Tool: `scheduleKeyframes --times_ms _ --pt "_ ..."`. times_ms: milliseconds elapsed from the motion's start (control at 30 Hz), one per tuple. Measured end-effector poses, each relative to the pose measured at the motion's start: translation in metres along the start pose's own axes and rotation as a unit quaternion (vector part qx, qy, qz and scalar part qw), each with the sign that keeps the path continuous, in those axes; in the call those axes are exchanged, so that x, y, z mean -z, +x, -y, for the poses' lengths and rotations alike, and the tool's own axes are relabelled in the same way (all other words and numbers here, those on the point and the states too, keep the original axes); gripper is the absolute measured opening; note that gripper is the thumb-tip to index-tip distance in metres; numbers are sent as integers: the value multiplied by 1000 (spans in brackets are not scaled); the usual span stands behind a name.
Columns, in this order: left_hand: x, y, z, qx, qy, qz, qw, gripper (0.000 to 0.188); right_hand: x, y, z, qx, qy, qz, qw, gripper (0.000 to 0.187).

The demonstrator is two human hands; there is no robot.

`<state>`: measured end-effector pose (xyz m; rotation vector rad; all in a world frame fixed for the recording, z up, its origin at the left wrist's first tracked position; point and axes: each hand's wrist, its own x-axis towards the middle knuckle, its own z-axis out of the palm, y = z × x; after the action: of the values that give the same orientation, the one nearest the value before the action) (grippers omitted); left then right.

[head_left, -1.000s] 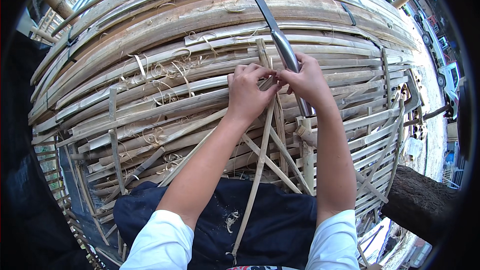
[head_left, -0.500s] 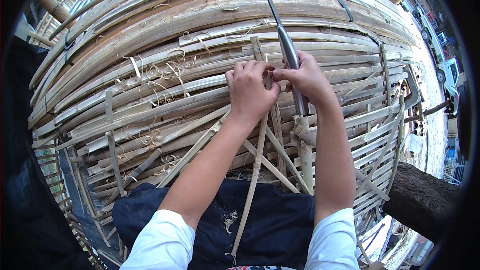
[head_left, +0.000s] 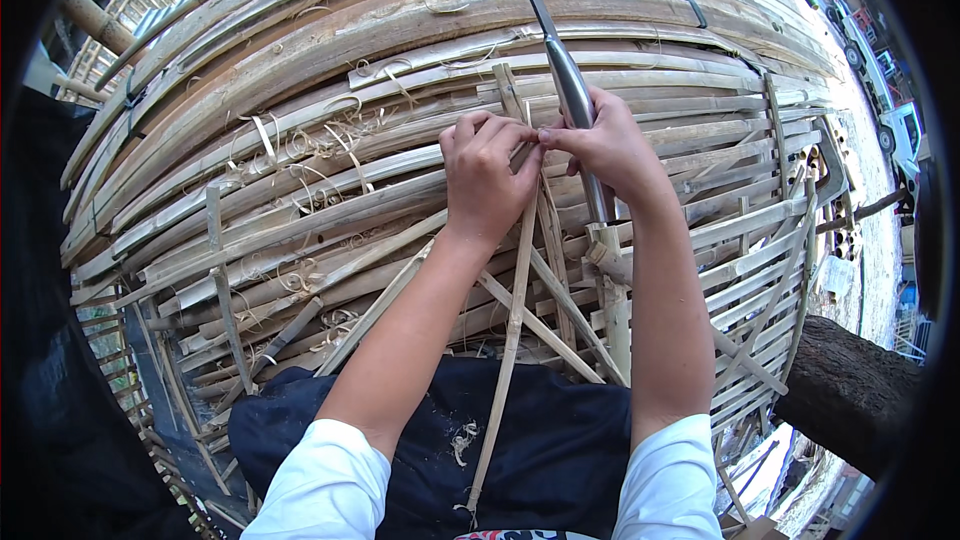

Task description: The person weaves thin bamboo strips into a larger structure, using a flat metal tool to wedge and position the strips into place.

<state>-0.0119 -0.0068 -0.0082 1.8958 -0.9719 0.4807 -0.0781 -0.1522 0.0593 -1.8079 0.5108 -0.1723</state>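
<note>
My left hand is closed round the upper part of a long, thin bamboo strip, which slants down into my lap. Beside it, my right hand pinches the strip's upper end between thumb and forefinger; the fingers hide exactly where they grip. A knife with a long, dark, narrow blade and a smooth metal handle stands upright, blade up, just behind my right hand. Its lower end meets the top of a bamboo post with a short side stub.
Stacked split bamboo slats spread across the view, with curly shavings on them. Dark cloth covers my lap. A bamboo slat rack stands at right, near a thick log. Vehicles show beyond.
Both hands have shifted slightly left, and the right thumb and forefinger now meet at the strip beside the left fingers. The view has tilted a little.
</note>
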Motion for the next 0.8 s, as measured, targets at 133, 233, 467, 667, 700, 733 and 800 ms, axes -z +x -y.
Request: scheduleKeyframes --times_ms 133,233,467,667,700,733,800 --pt "2 0 0 -4 3 -4 1000 12 -2 -5 1 -6 -21 -17 1000 32" --pt "2 0 3 -26 7 8 1000 11 -1 -10 -7 -6 -57 -30 998 30" --pt "-5 -2 1 -30 -22 20 999 9 25 -105 -2 -81 -33 -111 990 37" --pt "-1 -3 4 -21 -38 29 999 8 28 -157 -20 -40 -24 -97 994 40" --pt "-2 -1 2 -19 -41 25 999 8 31 -159 -20 -46 -31 -97 994 42" --pt "-4 -1 0 -27 -40 30 998 8 34 -162 -23 -45 -24 -103 993 42" --pt "-4 -3 -2 1 -43 42 998 8 34 -164 -28 -39 -28 -95 994 41"
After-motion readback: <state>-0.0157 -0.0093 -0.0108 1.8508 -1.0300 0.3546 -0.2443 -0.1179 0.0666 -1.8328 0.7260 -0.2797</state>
